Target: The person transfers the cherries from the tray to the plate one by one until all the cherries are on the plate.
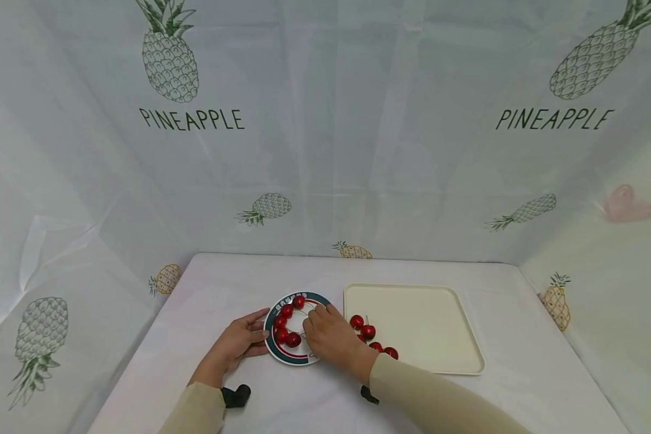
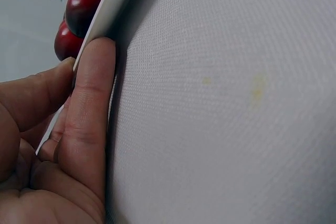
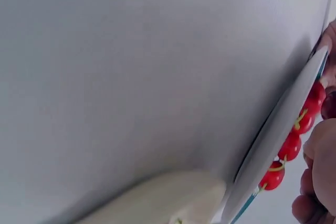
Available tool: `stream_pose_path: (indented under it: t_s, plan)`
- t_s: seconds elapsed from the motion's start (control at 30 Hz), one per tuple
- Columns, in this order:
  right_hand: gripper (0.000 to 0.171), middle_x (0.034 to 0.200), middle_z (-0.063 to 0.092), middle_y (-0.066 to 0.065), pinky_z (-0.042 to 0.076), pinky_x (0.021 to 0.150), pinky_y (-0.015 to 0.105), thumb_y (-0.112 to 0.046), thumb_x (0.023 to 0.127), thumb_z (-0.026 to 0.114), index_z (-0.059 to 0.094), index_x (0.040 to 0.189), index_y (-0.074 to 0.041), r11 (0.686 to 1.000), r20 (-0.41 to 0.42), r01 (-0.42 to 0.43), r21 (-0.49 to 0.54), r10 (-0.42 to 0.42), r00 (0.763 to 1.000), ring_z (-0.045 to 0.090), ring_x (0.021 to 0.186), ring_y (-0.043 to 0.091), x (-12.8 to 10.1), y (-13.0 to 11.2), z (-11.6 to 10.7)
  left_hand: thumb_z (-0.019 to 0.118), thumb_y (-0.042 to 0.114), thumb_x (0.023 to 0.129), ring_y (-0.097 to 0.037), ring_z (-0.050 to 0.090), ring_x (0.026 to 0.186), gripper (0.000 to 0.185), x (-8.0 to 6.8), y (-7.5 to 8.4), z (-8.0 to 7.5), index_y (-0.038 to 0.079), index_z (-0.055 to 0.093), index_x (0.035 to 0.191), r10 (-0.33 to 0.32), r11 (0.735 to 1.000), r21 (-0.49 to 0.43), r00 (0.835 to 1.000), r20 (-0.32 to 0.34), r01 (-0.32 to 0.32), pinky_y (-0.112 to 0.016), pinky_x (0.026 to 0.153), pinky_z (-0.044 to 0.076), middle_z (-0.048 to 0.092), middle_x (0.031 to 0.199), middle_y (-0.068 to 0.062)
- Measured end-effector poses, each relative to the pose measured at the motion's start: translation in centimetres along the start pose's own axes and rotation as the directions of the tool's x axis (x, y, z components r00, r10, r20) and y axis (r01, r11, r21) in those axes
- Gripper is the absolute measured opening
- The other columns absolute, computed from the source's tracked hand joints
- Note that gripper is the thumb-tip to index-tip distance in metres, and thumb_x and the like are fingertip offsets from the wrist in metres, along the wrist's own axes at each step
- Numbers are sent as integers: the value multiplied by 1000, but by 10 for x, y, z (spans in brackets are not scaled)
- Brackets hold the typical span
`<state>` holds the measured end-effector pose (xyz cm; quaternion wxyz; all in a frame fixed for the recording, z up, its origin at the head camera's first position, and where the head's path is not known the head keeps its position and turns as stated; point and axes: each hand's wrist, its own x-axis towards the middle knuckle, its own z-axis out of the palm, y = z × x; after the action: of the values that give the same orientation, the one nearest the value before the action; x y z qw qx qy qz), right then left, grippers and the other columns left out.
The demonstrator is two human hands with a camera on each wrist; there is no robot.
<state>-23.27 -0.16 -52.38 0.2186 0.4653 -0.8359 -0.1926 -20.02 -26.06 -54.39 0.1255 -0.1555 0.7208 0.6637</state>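
Observation:
A round white plate (image 1: 304, 360) with a dark green rim bears several red cherries (image 1: 280, 322) in a curve along its left side. My left hand (image 1: 239, 340) holds the plate's left edge. In the left wrist view, the thumb (image 2: 50, 90) is above the rim and a finger (image 2: 92, 114) is beneath it. Over the plate's right side, my right hand (image 1: 333, 337) has its fingers curled, close to thin cherry stems. Whatever may be between those fingertips is hidden, also in the right wrist view, where the curled fingers (image 3: 321, 169) appear beside the cherries (image 3: 290, 146).
Right of the plate stands a cream rectangular tray (image 1: 423, 325), with several cherries (image 1: 368, 331) at its left side, partly behind my right forearm. A white cloth (image 1: 282, 404) covers the table. Pineapple-printed curtains (image 1: 358, 150) hang behind and at the sides.

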Motion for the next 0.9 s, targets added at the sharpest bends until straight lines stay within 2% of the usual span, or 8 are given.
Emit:
stream_pose_path:
  t_s: [0.27,0.67,0.9]
  plan:
    - [59,106,69,1,52,88,31,-45,76,94,68,119,-15,1000,66,27,-4,-27,997,56,98,18,3,-12,2,64,-4,100,-23,73,87,62,0,0,0,13,49,158,8,1000,-5,1000,5,-8,-42,78,68,64,127,-20]
    - [65,116,70,1,53,98,32,-45,77,94,68,128,-17,999,146,33,-3,-32,989,56,106,18,6,-17,3,65,-2,100,-23,73,88,62,1,0,0,14,49,158,-2,1000,-2,1000,5,2,-40,79,67,63,130,-21]
    - [61,113,70,0,52,93,31,-46,77,93,69,125,-17,1000,125,30,-1,-30,992,55,102,18,5,-17,3,65,-4,100,-23,73,86,62,-1,0,0,14,51,157,5,1000,-1,1000,-5,-5,-42,77,68,64,127,-20]
